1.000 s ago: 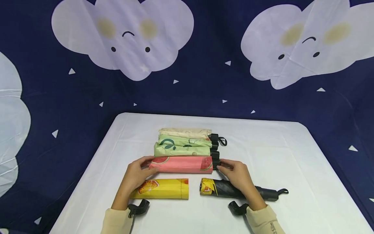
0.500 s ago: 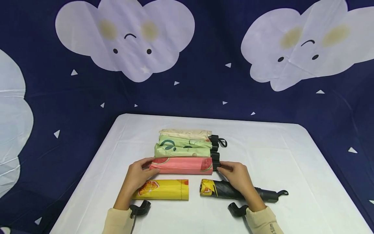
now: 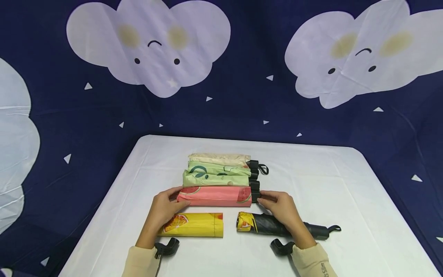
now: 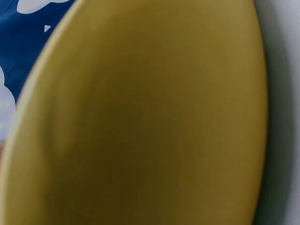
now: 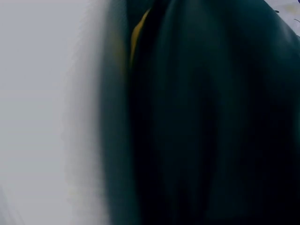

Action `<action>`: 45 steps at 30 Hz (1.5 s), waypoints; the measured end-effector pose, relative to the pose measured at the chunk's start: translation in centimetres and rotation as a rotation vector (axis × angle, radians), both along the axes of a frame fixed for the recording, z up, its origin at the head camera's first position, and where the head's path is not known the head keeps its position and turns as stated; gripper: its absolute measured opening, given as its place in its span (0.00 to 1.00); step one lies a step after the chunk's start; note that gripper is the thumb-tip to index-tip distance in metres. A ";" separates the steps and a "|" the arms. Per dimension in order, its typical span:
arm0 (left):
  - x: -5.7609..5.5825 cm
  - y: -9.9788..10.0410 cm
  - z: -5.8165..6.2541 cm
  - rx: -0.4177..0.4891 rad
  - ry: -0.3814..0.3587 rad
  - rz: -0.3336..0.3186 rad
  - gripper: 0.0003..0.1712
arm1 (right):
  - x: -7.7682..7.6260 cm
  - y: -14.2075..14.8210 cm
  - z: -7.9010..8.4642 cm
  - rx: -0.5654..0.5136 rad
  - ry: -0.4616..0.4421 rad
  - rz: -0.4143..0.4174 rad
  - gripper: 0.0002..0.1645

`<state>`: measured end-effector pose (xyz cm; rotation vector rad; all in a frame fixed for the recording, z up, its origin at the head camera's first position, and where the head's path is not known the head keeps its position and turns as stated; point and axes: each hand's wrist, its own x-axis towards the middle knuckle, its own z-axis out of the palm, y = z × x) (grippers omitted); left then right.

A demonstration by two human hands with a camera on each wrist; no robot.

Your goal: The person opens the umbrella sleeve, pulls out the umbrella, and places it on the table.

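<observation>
A pink folding umbrella (image 3: 216,196) with watermelon prints lies crosswise on the table. My left hand (image 3: 163,206) holds its left end, thumb at the front and fingers behind. At the other end, my right hand (image 3: 281,207) has thumb and fingers on the short black handle. Just below lie a yellow orange-print umbrella sleeve (image 3: 204,225), under my left wrist, and a black folded umbrella (image 3: 270,224), partly covered by my right forearm. The yellow sleeve (image 4: 154,112) fills the left wrist view, and the black umbrella (image 5: 201,122) fills the right one, both blurred.
Behind the pink umbrella, side by side, lie a light green umbrella (image 3: 221,181), another green one (image 3: 238,170) and a cream one (image 3: 219,157). Their black handles point right. The white table (image 3: 328,181) ends at a dark blue cloud-print cloth (image 3: 242,111).
The head view has shifted very slightly. Both hands stay at the two ends of the pink umbrella, and no umbrella has visibly moved on the table.
</observation>
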<state>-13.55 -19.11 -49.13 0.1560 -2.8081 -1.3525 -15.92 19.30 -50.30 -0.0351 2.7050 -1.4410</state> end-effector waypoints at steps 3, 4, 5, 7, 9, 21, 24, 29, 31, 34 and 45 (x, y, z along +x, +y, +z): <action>0.0 0.0 -0.1 0.004 0.004 0.005 0.35 | 0.0 0.0 0.0 0.004 0.012 0.004 0.21; -0.1 0.0 -0.2 0.004 0.007 0.009 0.35 | 0.0 0.0 0.0 0.006 0.019 0.005 0.22; 0.0 0.1 -0.2 0.004 0.009 0.013 0.35 | 0.0 0.0 0.0 0.009 0.027 0.006 0.21; 0.0 0.2 -0.2 0.004 0.017 0.022 0.35 | 0.1 -0.1 0.0 0.017 0.041 0.008 0.21; 0.1 0.2 -0.1 0.005 0.022 0.025 0.35 | 0.2 -0.1 0.0 0.023 0.055 0.008 0.21; 0.1 -0.2 0.3 0.075 0.031 0.022 0.35 | 0.4 0.5 0.1 -0.174 -0.023 -0.018 0.23; 0.2 -0.3 0.4 0.129 0.017 0.023 0.37 | 0.4 0.8 0.1 -0.289 -0.066 -0.028 0.26; 0.3 -0.3 0.7 0.242 -0.007 0.024 0.38 | 0.2 1.1 0.3 -0.478 -0.141 -0.052 0.29; 0.3 -0.2 0.9 0.304 -0.003 0.029 0.37 | 0.2 1.2 0.5 -0.525 -0.162 -0.063 0.30; 0.3 0.0 1.3 0.449 0.018 0.028 0.36 | 0.4 1.3 1.3 -0.584 -0.166 -0.054 0.32; 0.4 0.8 3.1 0.798 0.178 -0.090 0.38 | 1.1 2.4 5.4 -0.721 -0.006 0.118 0.28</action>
